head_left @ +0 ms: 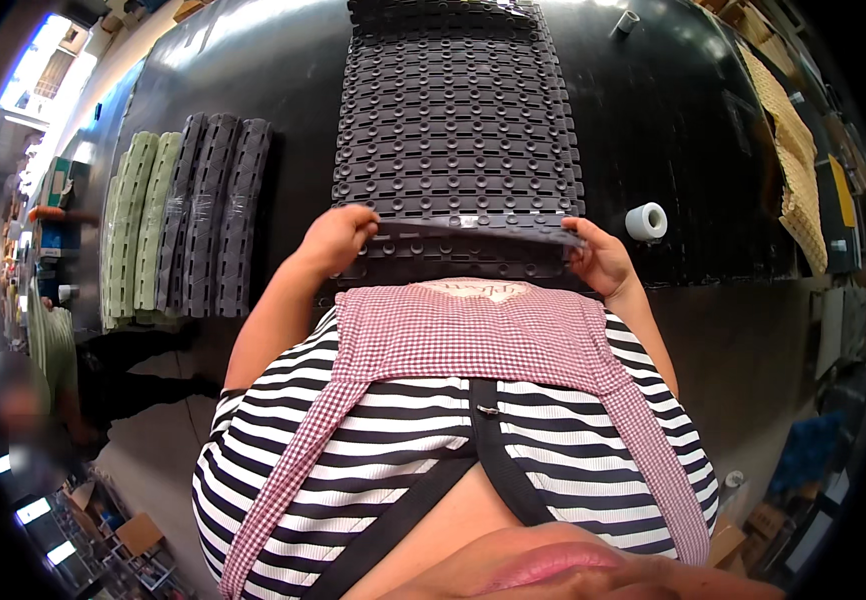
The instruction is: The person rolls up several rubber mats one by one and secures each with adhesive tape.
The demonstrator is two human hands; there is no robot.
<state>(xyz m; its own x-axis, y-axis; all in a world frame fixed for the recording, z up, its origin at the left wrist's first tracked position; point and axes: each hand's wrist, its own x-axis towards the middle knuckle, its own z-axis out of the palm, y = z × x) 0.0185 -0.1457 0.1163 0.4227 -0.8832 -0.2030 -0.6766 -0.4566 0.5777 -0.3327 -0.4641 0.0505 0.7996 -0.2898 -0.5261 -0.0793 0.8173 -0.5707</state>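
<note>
Nearest, both hands pinch one dark grey studded plastic strip (pixel 473 232), left hand (pixel 336 240) and right hand (pixel 601 258) at its ends, over the near edge of the long linked grey plastic mat (pixel 458 120) on the black tabletop (pixel 673 150); many rows look joined, while bundled green and grey strips (pixel 183 225) wait left

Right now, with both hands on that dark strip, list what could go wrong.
1. The dark strip is held only at its ends, by the left hand and the right hand; it may sag or slip.
2. Its knobs may miss the black mat beneath it.
3. The white tape roll beside the right hand could be knocked.
</note>
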